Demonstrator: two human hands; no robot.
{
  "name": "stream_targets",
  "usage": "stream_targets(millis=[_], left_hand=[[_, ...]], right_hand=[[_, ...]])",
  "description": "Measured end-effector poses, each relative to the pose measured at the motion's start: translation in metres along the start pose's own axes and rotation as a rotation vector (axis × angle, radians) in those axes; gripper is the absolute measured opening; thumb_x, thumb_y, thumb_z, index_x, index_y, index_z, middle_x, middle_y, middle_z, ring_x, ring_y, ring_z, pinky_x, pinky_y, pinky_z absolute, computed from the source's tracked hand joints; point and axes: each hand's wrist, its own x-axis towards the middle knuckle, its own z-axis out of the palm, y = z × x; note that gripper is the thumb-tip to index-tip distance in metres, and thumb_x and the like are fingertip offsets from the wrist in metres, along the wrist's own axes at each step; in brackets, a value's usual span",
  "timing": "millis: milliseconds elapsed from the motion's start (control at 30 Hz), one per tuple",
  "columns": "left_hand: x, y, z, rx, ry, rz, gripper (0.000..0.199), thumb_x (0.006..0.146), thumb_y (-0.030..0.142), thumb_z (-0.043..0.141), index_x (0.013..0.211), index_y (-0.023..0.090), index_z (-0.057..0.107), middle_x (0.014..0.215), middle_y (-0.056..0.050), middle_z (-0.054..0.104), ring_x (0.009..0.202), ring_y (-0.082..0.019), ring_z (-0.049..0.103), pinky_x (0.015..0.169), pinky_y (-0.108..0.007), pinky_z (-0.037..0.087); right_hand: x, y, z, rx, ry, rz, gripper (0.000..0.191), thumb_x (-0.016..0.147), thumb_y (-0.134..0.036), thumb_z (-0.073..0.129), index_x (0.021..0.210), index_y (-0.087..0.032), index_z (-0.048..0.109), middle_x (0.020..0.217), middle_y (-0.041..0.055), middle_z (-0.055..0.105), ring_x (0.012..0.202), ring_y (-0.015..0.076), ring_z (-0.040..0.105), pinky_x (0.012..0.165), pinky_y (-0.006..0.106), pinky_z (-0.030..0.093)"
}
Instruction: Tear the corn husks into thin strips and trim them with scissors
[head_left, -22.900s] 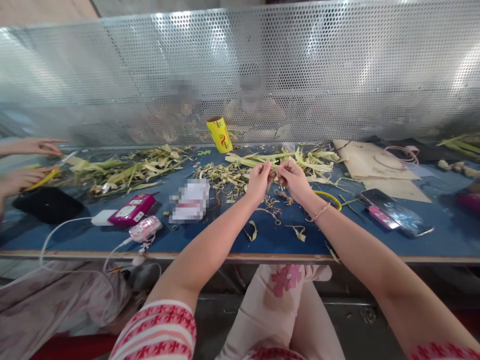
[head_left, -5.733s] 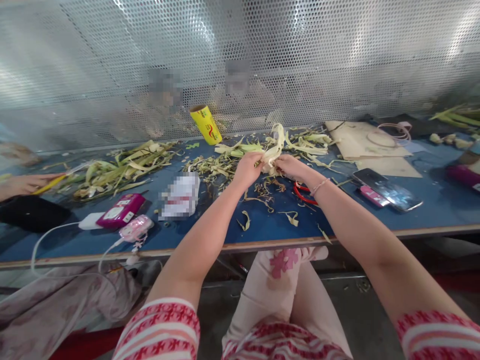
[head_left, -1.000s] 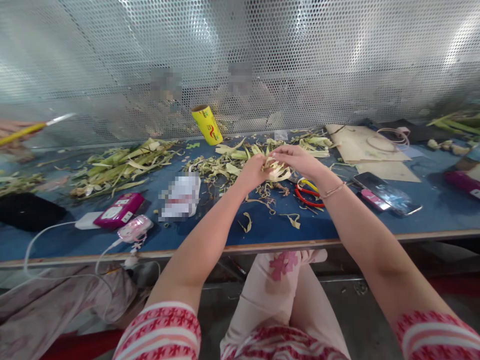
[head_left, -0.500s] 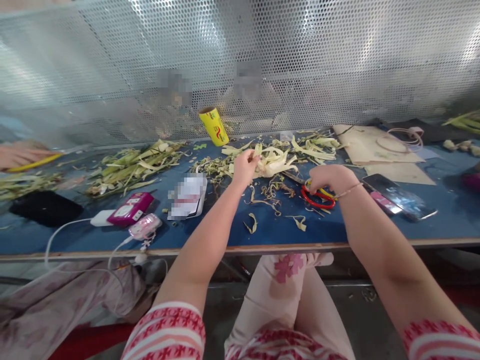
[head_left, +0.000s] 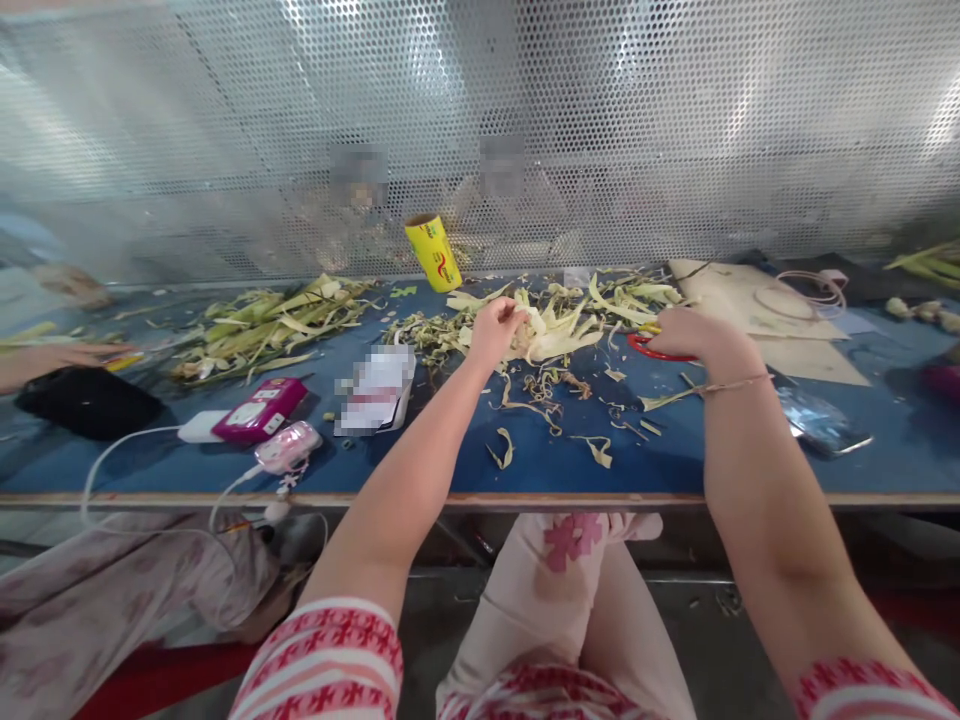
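Note:
My left hand (head_left: 496,332) is closed, its thumb and fingers pinching a bunch of pale, dry-looking leaves (head_left: 559,330) that fan out to the right. In my right hand (head_left: 694,335) is a pair of scissors (head_left: 656,348) with red and yellow handles, gripped by the loops. I cannot make out the blades clearly; they lie on the side toward the pale leaves. Behind and beside the bunch lies a heap of greenish leaf scraps (head_left: 424,335). Curled trimmings (head_left: 536,400) are scattered on the blue table (head_left: 465,465) just in front of it.
A yellow tube (head_left: 433,252) stands tilted by the perforated metal screen (head_left: 600,130). Left are a leaf pile (head_left: 277,320), a magenta box (head_left: 262,408), a white-cabled pink device (head_left: 289,447) and a black pouch (head_left: 86,402). A co-worker's hand (head_left: 60,362) shows there. Right are cardboard (head_left: 720,290) and a phone (head_left: 821,420).
My right hand has moved away and to the right with the scissors, off the trimmings. My left hand stays on the leaf bunch. The co-worker's hand at far left has come nearer.

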Motion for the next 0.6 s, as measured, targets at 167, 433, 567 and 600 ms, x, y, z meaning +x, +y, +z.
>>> stream_targets(millis=[167, 433, 567, 600], left_hand=[[0.000, -0.003, -0.006, 0.047, 0.065, -0.075, 0.017, 0.075, 0.030, 0.067, 0.067, 0.015, 0.063, 0.065, 0.001, 0.062, 0.066, -0.013, 0.056, 0.067, -0.025, 0.042], [-0.001, 0.003, -0.010, -0.044, 0.129, -0.155, 0.020, 0.071, 0.031, 0.071, 0.063, 0.015, 0.063, 0.054, 0.004, 0.048, 0.062, -0.011, 0.049, 0.064, -0.025, 0.039], [0.004, -0.001, -0.007, -0.151, 0.137, -0.194, 0.017, 0.072, 0.026, 0.072, 0.064, 0.014, 0.063, 0.057, 0.002, 0.054, 0.062, -0.012, 0.053, 0.068, -0.026, 0.044], [0.006, -0.004, -0.006, -0.177, 0.146, -0.194, 0.017, 0.072, 0.026, 0.073, 0.066, 0.014, 0.063, 0.059, 0.001, 0.056, 0.062, -0.012, 0.054, 0.069, -0.027, 0.045]], right_hand=[[-0.002, 0.015, 0.002, 0.125, 0.234, -0.015, 0.057, 0.079, -0.054, 0.055, 0.112, -0.008, 0.059, 0.112, 0.0219, 0.064, 0.094, 0.0317, 0.062, 0.072, 0.037, 0.046], [-0.028, -0.007, -0.009, 0.357, 0.521, 0.062, 0.060, 0.079, -0.054, 0.059, 0.121, -0.012, 0.053, 0.126, 0.0232, 0.054, 0.115, 0.0365, 0.054, 0.091, 0.044, 0.043], [-0.025, 0.005, -0.011, 0.407, 0.570, 0.309, 0.065, 0.080, -0.054, 0.056, 0.127, -0.009, 0.049, 0.130, 0.0252, 0.054, 0.121, 0.0379, 0.052, 0.095, 0.044, 0.042], [-0.021, 0.011, -0.010, 0.388, 0.507, 0.316, 0.067, 0.079, -0.055, 0.057, 0.127, -0.009, 0.049, 0.128, 0.0251, 0.056, 0.119, 0.0381, 0.054, 0.092, 0.043, 0.043]])
